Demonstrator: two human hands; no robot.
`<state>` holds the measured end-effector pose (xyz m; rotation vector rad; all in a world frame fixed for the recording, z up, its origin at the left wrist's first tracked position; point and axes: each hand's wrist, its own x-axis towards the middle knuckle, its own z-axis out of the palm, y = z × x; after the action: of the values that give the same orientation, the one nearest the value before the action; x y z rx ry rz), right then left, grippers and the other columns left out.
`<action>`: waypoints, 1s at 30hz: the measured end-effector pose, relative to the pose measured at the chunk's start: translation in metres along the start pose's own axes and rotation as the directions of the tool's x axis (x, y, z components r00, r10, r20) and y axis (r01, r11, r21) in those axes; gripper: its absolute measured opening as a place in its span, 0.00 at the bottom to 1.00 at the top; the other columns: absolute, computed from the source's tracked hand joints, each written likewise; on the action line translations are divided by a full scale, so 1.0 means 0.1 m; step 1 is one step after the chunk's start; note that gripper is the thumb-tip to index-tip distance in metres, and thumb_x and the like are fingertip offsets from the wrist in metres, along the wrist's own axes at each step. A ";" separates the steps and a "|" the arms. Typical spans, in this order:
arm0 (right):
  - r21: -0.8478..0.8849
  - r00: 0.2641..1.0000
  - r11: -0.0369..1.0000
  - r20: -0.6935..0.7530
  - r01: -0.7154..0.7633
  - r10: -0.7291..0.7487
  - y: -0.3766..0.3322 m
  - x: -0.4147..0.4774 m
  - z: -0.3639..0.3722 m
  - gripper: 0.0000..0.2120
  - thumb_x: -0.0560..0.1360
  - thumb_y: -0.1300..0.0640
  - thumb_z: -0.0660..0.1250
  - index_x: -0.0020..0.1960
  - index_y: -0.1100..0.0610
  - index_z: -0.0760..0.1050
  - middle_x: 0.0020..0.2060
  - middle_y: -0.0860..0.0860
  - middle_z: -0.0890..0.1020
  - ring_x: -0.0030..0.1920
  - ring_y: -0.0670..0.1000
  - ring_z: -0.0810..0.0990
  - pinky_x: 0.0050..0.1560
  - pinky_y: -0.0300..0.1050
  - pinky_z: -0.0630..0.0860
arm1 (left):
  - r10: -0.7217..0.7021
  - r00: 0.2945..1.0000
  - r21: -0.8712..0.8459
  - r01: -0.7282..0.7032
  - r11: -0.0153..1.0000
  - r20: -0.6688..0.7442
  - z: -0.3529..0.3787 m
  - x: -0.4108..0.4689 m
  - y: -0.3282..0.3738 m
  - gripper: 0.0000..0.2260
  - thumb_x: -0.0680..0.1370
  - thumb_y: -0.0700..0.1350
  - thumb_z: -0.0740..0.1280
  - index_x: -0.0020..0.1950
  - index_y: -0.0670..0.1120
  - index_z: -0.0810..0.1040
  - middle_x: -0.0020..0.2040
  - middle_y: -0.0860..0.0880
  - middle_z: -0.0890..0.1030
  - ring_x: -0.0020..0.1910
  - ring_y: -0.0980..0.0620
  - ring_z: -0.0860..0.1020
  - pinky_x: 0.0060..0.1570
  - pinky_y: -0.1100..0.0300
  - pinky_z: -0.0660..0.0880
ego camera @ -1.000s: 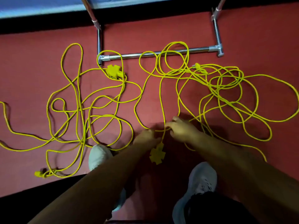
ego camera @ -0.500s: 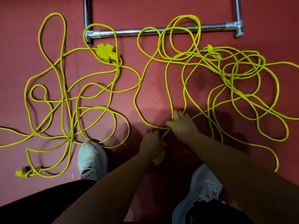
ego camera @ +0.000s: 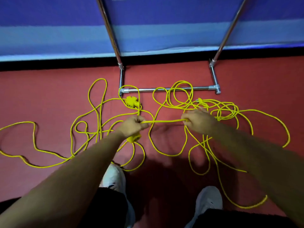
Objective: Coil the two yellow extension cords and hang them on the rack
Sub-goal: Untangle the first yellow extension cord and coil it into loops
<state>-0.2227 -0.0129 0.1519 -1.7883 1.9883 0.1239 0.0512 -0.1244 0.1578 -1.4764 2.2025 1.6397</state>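
One wide-angle camera is riding on my head, looking forward and steeply down, my left hand (ego camera: 133, 127) and right hand (ego camera: 197, 121) sitting near mid-frame. It is taking in the red floor (ego camera: 49, 99) from my white sneakers (ego camera: 113, 176) at the bottom up to the blue wall (ego camera: 49, 22).

Rack (ego camera: 146, 90) tubing is bright, glossy metal; the extension cords (ego camera: 164, 121) have a smooth, yellow, plastic-looking jacket, and the floor (ego camera: 49, 99) is matt red, finely textured.

There were two yellow cords (ego camera: 164, 121), two socket blocks (ego camera: 131, 101), one plug (ego camera: 199, 100) by the one rack (ego camera: 146, 90), two shoes (ego camera: 113, 176), two hands (ego camera: 133, 127).
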 end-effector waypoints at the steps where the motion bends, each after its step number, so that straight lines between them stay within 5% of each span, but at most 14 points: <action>1: 0.031 1.000 0.999 0.001 -0.019 0.019 0.00 -0.11 -0.13 0.06 0.79 0.49 0.63 0.54 0.47 0.76 0.49 0.46 0.79 0.59 0.52 0.75 0.69 0.56 0.59 | -0.005 1.000 0.044 0.005 0.999 -0.020 -0.15 -0.09 0.07 0.14 0.77 0.44 0.71 0.33 0.47 0.72 0.28 0.51 0.67 0.24 0.59 0.63 0.25 0.64 0.61; 6: 0.426 0.993 0.904 -0.115 0.031 0.020 -0.45 -0.49 -0.74 0.09 0.78 0.57 0.66 0.39 0.49 0.72 0.31 0.51 0.76 0.35 0.53 0.82 0.39 0.49 0.75 | 0.159 0.987 0.143 -0.155 0.978 -0.023 -0.50 -0.62 0.58 0.08 0.75 0.41 0.70 0.36 0.44 0.75 0.27 0.54 0.73 0.27 0.57 0.70 0.32 0.61 0.67; 10: 0.530 0.945 0.807 -0.310 0.261 -0.102 -1.14 -0.72 -1.25 0.09 0.77 0.59 0.68 0.39 0.49 0.74 0.28 0.47 0.73 0.27 0.43 0.73 0.34 0.44 0.70 | 0.366 0.930 -0.043 -0.367 0.929 -0.022 -0.48 -1.07 1.02 0.03 0.77 0.42 0.69 0.44 0.44 0.78 0.33 0.47 0.74 0.32 0.56 0.71 0.34 0.61 0.68; 12: 0.471 0.919 0.822 -0.363 0.321 -0.152 -1.30 -0.88 -1.40 0.07 0.76 0.56 0.69 0.39 0.49 0.76 0.28 0.46 0.73 0.29 0.42 0.70 0.34 0.43 0.68 | 0.392 0.916 -0.084 -0.398 0.913 -0.084 -0.54 -1.24 1.10 0.10 0.76 0.50 0.68 0.46 0.43 0.80 0.36 0.38 0.75 0.37 0.52 0.74 0.39 0.56 0.71; 15: 0.384 0.953 0.891 -0.264 0.243 -0.146 -1.17 -1.06 -1.34 0.13 0.77 0.56 0.68 0.35 0.50 0.71 0.27 0.46 0.70 0.30 0.43 0.68 0.33 0.43 0.64 | 0.389 0.905 -0.132 -0.413 0.901 -0.172 -0.68 -1.46 1.06 0.15 0.76 0.51 0.66 0.47 0.37 0.79 0.42 0.32 0.78 0.40 0.49 0.77 0.44 0.54 0.74; 18: 0.250 0.998 0.968 -0.060 0.014 0.002 -0.77 -1.17 -1.09 0.13 0.77 0.56 0.68 0.35 0.53 0.70 0.28 0.46 0.69 0.33 0.50 0.69 0.34 0.46 0.61 | 0.369 0.898 -0.104 -0.402 0.910 -0.240 -0.73 -1.58 0.98 0.09 0.80 0.43 0.65 0.43 0.40 0.78 0.36 0.44 0.80 0.37 0.55 0.77 0.43 0.61 0.73; 20: 0.297 0.991 0.946 0.064 -0.133 0.119 -0.53 -1.22 -0.98 0.16 0.77 0.55 0.68 0.33 0.53 0.68 0.28 0.47 0.69 0.33 0.50 0.68 0.35 0.46 0.62 | 0.311 0.902 -0.118 -0.358 0.926 -0.299 -0.75 -1.61 0.91 0.09 0.80 0.39 0.64 0.41 0.44 0.78 0.33 0.54 0.80 0.34 0.61 0.77 0.40 0.66 0.71; 22: 0.426 0.986 0.889 0.053 -0.166 0.158 -0.48 -1.24 -0.98 0.17 0.78 0.57 0.67 0.32 0.54 0.69 0.27 0.48 0.72 0.33 0.51 0.69 0.35 0.45 0.63 | 0.231 0.912 -0.066 -0.268 0.961 -0.340 -0.79 -1.59 0.81 0.10 0.80 0.40 0.65 0.40 0.47 0.78 0.34 0.53 0.81 0.33 0.61 0.77 0.38 0.65 0.70; 25: 0.591 0.987 0.806 -0.136 0.008 0.091 -0.80 -1.24 -1.17 0.14 0.79 0.59 0.66 0.34 0.57 0.71 0.25 0.50 0.73 0.26 0.45 0.71 0.30 0.41 0.62 | 0.197 0.930 -0.040 -0.219 0.975 -0.310 -0.88 -1.58 0.76 0.06 0.79 0.42 0.67 0.42 0.48 0.78 0.33 0.54 0.80 0.32 0.60 0.75 0.39 0.63 0.69; 28: 0.509 0.947 0.816 -0.290 0.274 -0.137 -1.41 -1.21 -1.37 0.07 0.78 0.58 0.67 0.42 0.58 0.79 0.28 0.47 0.72 0.27 0.41 0.69 0.31 0.36 0.63 | 0.340 0.932 -0.076 -0.351 0.933 -0.123 -0.87 -1.63 0.85 0.04 0.76 0.45 0.71 0.49 0.49 0.77 0.34 0.54 0.78 0.34 0.57 0.74 0.37 0.62 0.69; 30: 0.400 0.917 0.842 -0.315 0.362 -0.245 -1.71 -1.15 -1.39 0.05 0.77 0.57 0.68 0.42 0.53 0.80 0.28 0.47 0.73 0.29 0.41 0.69 0.32 0.35 0.63 | 0.386 0.922 0.119 -0.381 0.917 -0.022 -0.86 -1.64 0.88 0.02 0.80 0.47 0.67 0.49 0.50 0.78 0.35 0.52 0.78 0.35 0.55 0.73 0.38 0.59 0.70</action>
<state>-0.0912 0.0161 0.3600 -1.8346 1.6672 -0.6519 0.1226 -0.0814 0.3450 -1.1150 2.6974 1.5456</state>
